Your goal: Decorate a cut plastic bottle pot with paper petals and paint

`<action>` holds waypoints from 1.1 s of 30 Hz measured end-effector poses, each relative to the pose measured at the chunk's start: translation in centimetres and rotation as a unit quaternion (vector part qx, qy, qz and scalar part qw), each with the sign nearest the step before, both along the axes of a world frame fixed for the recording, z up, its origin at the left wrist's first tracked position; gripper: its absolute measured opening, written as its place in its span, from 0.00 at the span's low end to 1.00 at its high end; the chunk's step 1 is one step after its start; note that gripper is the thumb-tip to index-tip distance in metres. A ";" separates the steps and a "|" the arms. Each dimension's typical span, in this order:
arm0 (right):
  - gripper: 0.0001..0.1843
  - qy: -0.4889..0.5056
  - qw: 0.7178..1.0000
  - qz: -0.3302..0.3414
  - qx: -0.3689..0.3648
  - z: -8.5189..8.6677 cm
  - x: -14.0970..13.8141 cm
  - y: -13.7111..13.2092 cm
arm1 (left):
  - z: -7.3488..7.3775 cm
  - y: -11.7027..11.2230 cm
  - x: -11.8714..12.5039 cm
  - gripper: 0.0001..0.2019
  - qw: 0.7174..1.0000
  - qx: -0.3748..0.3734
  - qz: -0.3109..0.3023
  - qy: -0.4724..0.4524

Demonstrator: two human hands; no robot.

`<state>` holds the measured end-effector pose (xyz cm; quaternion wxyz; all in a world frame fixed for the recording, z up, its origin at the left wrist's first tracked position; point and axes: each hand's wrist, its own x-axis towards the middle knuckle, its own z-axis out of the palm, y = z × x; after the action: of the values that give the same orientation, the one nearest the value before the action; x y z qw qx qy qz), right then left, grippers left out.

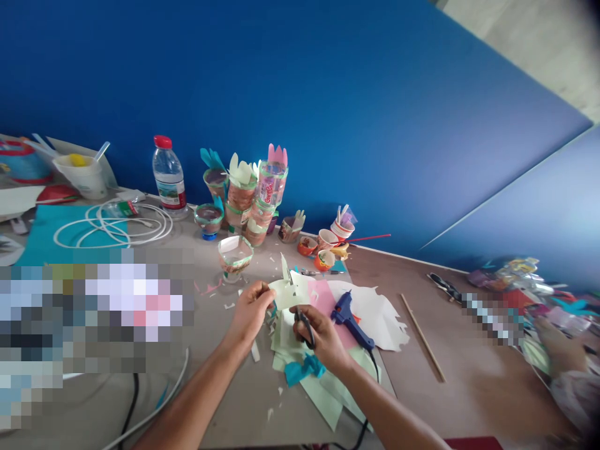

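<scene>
My left hand (253,307) pinches the edge of a pale green piece of paper (280,296) over the table. In my right hand (323,332) are scissors (305,328), gripped by their dark handles, with the blades at the paper and partly hidden by it. Beneath my hands lie pale green sheets (323,400) and a crumpled teal paper piece (304,369). To the right, a blue glue gun (349,320) rests on pink and white paper (382,315).
Decorated cups (241,194) and a water bottle (169,178) stand by the blue wall. Small paper cups (327,239) sit right of them. A white cable (112,228) lies coiled at left. A wooden stick (422,337) is at right, near another person's hand (560,347).
</scene>
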<state>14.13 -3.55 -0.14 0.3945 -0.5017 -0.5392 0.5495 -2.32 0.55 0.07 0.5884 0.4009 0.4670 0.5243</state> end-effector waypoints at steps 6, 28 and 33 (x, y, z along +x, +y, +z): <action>0.24 0.011 1.000 -0.003 0.010 0.1 -0.2 0.2 | 0.5 -0.2 0.2 0.12 0.998 -0.029 0.005 -0.059; 0.30 0.045 0.991 0.124 0.022 0.9 0.6 0.4 | 1.1 -0.1 0.1 0.13 0.975 -0.096 -0.067 -0.187; 0.32 0.032 0.991 0.124 0.021 1.5 0.5 0.7 | 0.8 -0.2 0.0 0.10 0.972 -0.098 -0.094 -0.190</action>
<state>14.66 -2.80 1.39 0.3506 -0.4045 -0.5960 0.5985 -2.29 0.35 0.86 0.7497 0.2762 0.3556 0.4850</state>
